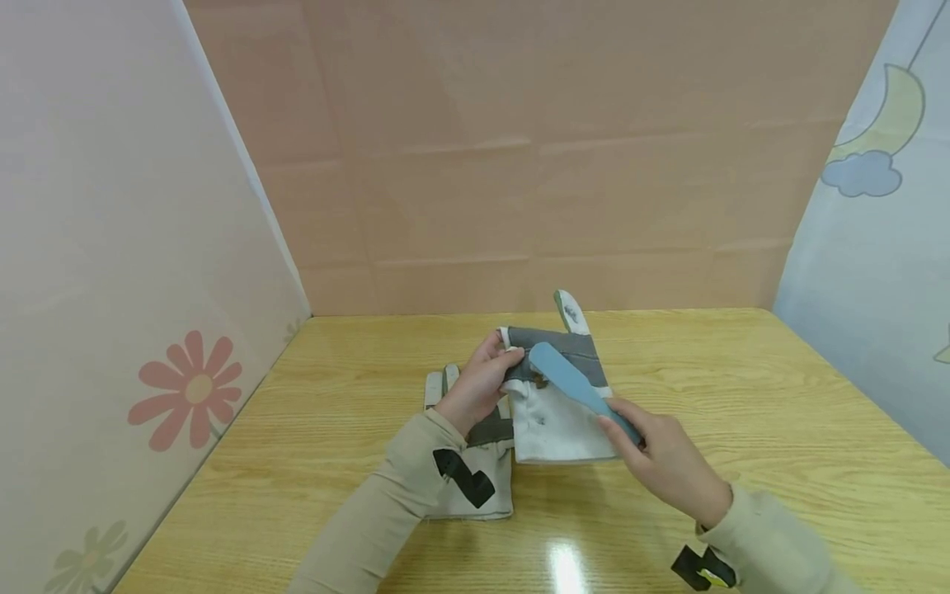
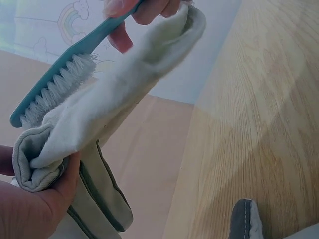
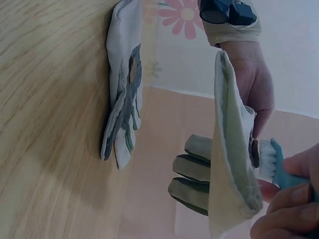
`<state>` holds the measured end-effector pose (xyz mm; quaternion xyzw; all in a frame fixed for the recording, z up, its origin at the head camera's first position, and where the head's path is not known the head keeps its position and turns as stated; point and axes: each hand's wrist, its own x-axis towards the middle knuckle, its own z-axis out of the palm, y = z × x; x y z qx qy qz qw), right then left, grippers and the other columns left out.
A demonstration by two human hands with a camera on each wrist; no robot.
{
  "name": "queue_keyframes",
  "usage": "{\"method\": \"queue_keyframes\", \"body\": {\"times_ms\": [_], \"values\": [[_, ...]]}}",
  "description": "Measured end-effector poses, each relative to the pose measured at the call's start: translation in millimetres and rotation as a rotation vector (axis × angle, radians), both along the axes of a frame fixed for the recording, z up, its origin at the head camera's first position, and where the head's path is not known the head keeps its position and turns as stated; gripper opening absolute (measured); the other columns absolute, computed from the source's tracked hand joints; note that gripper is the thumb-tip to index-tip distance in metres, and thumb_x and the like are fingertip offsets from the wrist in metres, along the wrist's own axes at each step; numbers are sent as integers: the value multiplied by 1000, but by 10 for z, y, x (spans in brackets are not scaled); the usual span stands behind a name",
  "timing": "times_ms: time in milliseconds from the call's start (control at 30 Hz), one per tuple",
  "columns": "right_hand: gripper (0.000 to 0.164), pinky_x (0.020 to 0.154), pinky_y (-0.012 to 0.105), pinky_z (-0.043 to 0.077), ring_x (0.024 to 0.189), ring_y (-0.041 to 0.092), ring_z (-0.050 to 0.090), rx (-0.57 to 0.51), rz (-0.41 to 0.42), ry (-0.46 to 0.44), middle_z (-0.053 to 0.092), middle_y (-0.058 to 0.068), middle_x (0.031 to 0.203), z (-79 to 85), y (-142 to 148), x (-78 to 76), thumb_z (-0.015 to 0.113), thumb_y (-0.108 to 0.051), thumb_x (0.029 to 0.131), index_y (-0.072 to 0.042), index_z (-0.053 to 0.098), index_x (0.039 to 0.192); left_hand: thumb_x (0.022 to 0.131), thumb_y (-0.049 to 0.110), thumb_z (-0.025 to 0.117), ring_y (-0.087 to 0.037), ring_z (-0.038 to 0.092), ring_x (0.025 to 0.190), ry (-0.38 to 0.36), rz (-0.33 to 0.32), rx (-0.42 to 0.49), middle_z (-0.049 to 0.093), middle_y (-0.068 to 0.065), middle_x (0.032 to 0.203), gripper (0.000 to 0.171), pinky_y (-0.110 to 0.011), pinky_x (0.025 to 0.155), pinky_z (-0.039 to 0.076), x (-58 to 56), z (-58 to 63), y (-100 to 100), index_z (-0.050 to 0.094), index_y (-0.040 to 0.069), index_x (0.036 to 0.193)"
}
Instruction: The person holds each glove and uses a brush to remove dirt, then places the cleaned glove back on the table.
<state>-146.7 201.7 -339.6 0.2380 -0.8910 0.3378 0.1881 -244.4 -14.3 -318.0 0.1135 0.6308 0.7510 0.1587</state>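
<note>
My left hand grips a white and grey work glove by its side, thumb on top, above the table. My right hand holds a blue scrubbing brush by its handle. White bristles face down at the glove's fabric, close to the left thumb. In the right wrist view the glove's cuff gapes open, and its fingers point away from me. A second glove of the same kind lies on the table beneath the left forearm, partly hidden by it.
The wooden table has a bright light reflection near its front edge. A brown panel stands along the back. Pale side walls carry a red flower at left and a moon with a cloud at right.
</note>
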Motion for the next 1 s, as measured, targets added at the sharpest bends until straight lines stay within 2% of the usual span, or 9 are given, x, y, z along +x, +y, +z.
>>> {"method": "queue_keyframes", "body": {"times_ms": [200, 300, 467, 600, 833, 1000], "values": [[16, 40, 15, 27, 45, -8, 17, -13, 13, -15, 25, -16, 53, -20, -52, 19, 52, -9, 95, -6, 62, 106, 101, 13, 37, -4, 51, 66, 7, -12, -8, 54, 5, 81, 37, -20, 60, 40, 3, -10, 8, 34, 13, 138], [16, 40, 16, 27, 45, -8, 18, -21, 4, -8, 26, -16, 53, 5, -44, 34, 52, -9, 95, -5, 62, 107, 101, 13, 37, -3, 53, 67, 10, -18, -9, 55, 5, 82, 36, -20, 60, 40, -1, -17, 7, 35, 12, 137], [18, 39, 18, 28, 43, -6, 22, -62, -75, 47, 31, -13, 52, 80, 23, 41, 51, -8, 95, -4, 62, 109, 101, 13, 37, -4, 61, 81, 15, -15, -2, 60, -9, 109, 36, -20, 69, 49, -16, -8, -3, 35, 11, 137], [19, 38, 19, 27, 42, -5, 22, -55, -126, 62, 31, -12, 51, 102, 75, 28, 51, -9, 95, -4, 62, 110, 101, 13, 37, -5, 61, 85, 24, -6, -16, 54, -19, 126, 36, -20, 73, 49, -21, 2, -8, 35, 11, 137], [20, 40, 18, 29, 44, -6, 21, -22, -98, -2, 30, -13, 53, 55, 79, 11, 51, -11, 95, -2, 62, 110, 101, 12, 37, -5, 59, 80, 16, 5, -13, 56, -12, 115, 35, -20, 68, 47, -9, 7, 0, 36, 11, 137], [22, 41, 18, 30, 45, -7, 19, -13, -73, 11, 28, -14, 53, 40, 55, -2, 52, -10, 95, -2, 61, 113, 101, 13, 37, -6, 57, 78, 10, 8, -15, 55, -5, 104, 35, -20, 66, 46, -4, 6, 9, 36, 11, 137]]}}
